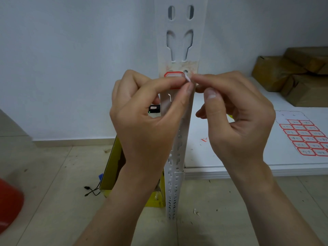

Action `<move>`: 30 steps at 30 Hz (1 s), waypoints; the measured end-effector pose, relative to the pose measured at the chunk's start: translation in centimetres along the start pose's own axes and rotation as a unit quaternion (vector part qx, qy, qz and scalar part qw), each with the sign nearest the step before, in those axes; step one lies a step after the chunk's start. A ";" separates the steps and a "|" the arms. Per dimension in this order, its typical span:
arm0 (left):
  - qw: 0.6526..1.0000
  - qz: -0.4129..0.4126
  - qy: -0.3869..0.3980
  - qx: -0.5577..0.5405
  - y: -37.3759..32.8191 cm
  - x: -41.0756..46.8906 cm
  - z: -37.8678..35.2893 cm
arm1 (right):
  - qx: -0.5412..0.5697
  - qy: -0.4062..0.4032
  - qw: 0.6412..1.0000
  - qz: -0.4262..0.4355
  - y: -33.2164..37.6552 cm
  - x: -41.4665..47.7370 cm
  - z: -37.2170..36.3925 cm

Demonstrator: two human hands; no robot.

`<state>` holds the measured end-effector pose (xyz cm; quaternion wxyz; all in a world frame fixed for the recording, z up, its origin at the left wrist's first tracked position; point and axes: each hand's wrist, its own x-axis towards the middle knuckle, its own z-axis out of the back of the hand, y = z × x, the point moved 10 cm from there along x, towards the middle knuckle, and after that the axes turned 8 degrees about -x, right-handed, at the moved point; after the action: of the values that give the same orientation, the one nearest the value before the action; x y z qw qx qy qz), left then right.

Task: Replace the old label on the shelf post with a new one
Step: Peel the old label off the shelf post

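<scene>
A white slotted shelf post [180,41] rises through the middle of the view. A red-bordered white label [173,75] sits on its front face, over a patch of old glue residue [179,66]. My left hand [147,118] pinches the label's right end between thumb and forefinger. My right hand [237,114] meets it there, its fingertips closed on the lifted white corner [187,79] of the label. Most of the label is hidden behind my left fingers.
A sheet of red-bordered labels [304,137] lies on the white shelf board [230,164] at right, with brown cardboard boxes [291,75] behind it. A torn red scrap [204,139] lies on the board. A yellow box [113,167] and black cable [91,190] are on the tiled floor.
</scene>
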<state>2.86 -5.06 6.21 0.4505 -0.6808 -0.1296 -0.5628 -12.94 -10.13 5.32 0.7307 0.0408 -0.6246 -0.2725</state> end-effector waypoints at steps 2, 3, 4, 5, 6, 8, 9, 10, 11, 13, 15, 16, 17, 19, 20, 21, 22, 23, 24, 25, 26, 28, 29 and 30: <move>1.000 0.001 0.001 0.000 0.0 0.0 -0.1 | -0.003 0.003 1.000 0.001 0.0 0.0 0.0; 1.000 -0.001 0.002 0.000 -0.1 -0.1 -0.2 | -0.004 0.003 1.000 0.002 0.0 -0.1 0.0; 1.000 -0.002 0.002 0.000 -0.2 0.0 -0.2 | -0.004 0.004 1.000 0.001 0.0 -0.1 0.0; 1.000 -0.002 0.001 -0.001 -0.3 0.0 -0.2 | -0.004 0.004 1.000 0.000 -0.1 -0.1 0.0; 1.000 0.000 0.000 -0.003 -0.4 0.0 -0.2 | -0.003 0.004 1.000 -0.002 -0.2 -0.1 0.0; 1.000 0.004 0.002 -0.009 -0.6 0.1 -0.3 | -0.003 0.004 1.000 -0.007 -0.4 -0.1 -0.1; 1.000 0.005 0.002 -0.009 -0.7 0.2 -0.3 | -0.005 0.004 1.000 -0.009 -0.4 -0.1 -0.1; 1.000 0.006 0.002 -0.009 -0.7 0.2 -0.3 | -0.006 0.003 1.000 -0.010 -0.4 -0.1 -0.1; 1.000 0.007 0.002 -0.008 -0.8 0.3 -0.3 | -0.007 0.003 1.000 -0.011 -0.5 -0.1 -0.1; 1.000 0.009 0.007 -0.011 -0.8 0.3 -0.3 | -0.005 0.002 1.000 -0.013 -0.5 -0.1 0.0; 1.000 0.012 0.014 -0.015 -0.7 0.4 -0.4 | -0.005 0.001 1.000 -0.013 -0.5 -0.1 0.0; 1.000 0.013 0.017 -0.014 -0.7 0.4 -0.4 | -0.005 0.000 1.000 -0.013 -0.5 -0.1 0.0; 1.000 0.014 0.018 -0.011 -0.7 0.5 -0.4 | -0.005 -0.002 1.000 -0.013 -0.5 -0.1 0.0; 1.000 0.014 0.018 -0.006 -0.8 0.5 -0.4 | -0.005 -0.007 1.000 -0.015 -0.6 -0.2 0.1; 1.000 0.016 0.017 -0.004 -0.8 0.6 -0.4 | -0.004 -0.009 1.000 -0.017 -0.6 -0.2 0.1; 1.000 0.019 0.016 -0.004 -0.8 0.6 -0.4 | -0.004 -0.011 1.000 -0.018 -0.6 -0.2 0.2; 1.000 0.021 0.013 -0.004 -0.9 0.6 -0.5 | -0.003 -0.012 1.000 -0.018 -0.6 -0.1 0.3; 1.000 0.024 0.010 -0.007 -0.9 0.7 -0.5 | -0.002 -0.013 1.000 -0.018 -0.5 -0.1 0.3; 1.000 0.028 0.007 -0.009 -0.8 0.7 -0.5 | 0.000 -0.014 1.000 -0.019 -0.5 0.0 0.4; 0.999 0.031 0.004 -0.012 -0.8 0.7 -0.5 | 0.002 -0.015 1.000 -0.020 -0.6 0.0 0.4; 0.999 0.031 0.001 -0.013 -0.9 0.7 -0.5 | 0.004 -0.015 1.000 -0.021 -0.6 0.0 0.4; 1.000 0.028 -0.002 -0.011 -1.0 0.7 -0.5 | 0.006 -0.016 1.000 -0.022 -0.6 0.0 0.4; 1.000 0.028 -0.003 -0.011 -1.1 0.7 -0.5 | 0.006 -0.016 1.000 -0.021 -0.6 -0.1 0.5; 1.000 0.027 -0.004 -0.011 -1.1 0.8 -0.5 | 0.006 -0.016 1.000 -0.020 -0.6 0.0 0.5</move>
<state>2.02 -5.08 7.38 0.4574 -0.6913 -0.1069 -0.5491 -13.60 -10.45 5.16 0.7145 0.0530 -0.6372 -0.2842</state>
